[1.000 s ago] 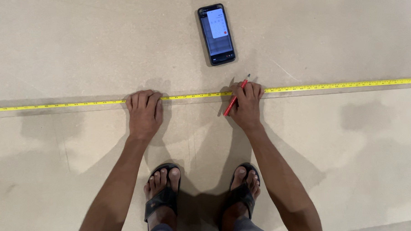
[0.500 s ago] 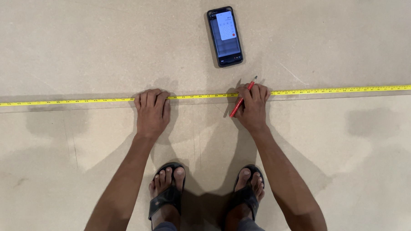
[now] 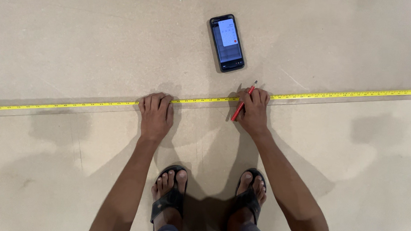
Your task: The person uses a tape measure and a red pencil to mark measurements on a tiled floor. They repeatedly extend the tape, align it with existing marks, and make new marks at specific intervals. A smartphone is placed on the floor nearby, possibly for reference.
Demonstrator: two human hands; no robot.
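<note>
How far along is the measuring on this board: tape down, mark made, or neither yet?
Done: the yellow tape measure lies stretched flat across the board, and the phone sits beside it with its screen lit. In hand: the left hand presses the tape down, and the right hand pins it while holding a red pencil, tip up off the surface. Left: no pencil mark is visible at the tape.

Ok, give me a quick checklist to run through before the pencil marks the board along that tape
1. Yellow tape measure lies flat and straight across the board: ok.
2. Left hand presses the tape down: ok.
3. Right hand grips the red pencil and rests on the tape: ok.
4. Pencil tip at the tape's edge: ok, it points just above it.
5. Phone screen lit and in view: ok.
6. Tape graduation under the tip: cannot tell, too small.
</note>
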